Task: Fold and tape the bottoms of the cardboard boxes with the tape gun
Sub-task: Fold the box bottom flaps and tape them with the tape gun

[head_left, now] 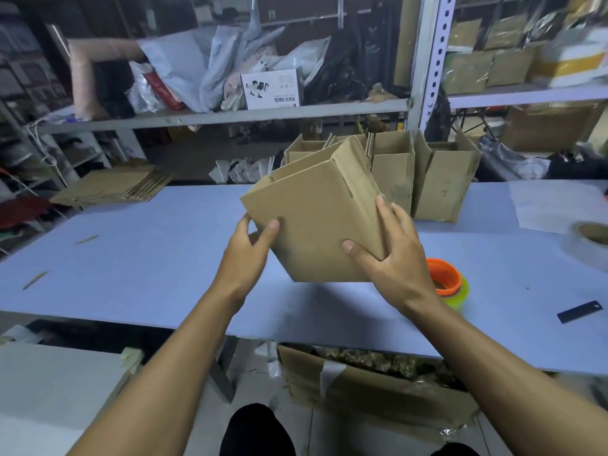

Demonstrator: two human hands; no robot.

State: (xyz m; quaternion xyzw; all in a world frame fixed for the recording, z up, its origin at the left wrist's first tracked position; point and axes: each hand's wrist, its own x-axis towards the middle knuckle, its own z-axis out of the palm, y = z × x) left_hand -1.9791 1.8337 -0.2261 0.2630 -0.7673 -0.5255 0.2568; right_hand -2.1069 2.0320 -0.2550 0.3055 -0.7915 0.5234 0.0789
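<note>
Cardboard box [316, 218] tilted above table [131, 258], both hands gripping its edges.

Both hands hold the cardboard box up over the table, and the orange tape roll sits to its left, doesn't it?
Not quite. In the head view both hands do hold the cardboard box over the table, but the orange tape roll sits to its right, by the right hand.

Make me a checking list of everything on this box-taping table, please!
Surface: pale blue table, small cardboard slivers lying on it.
Job's things: cardboard box held tilted above the table; orange tape gun beside it; tape roll at right edge.
Clutter: flat cardboard stack; upright boxes; black strip.
Grippers: left hand and right hand grip the box.
Cables: nothing seen.
Surroundings: packed metal shelves.
</note>
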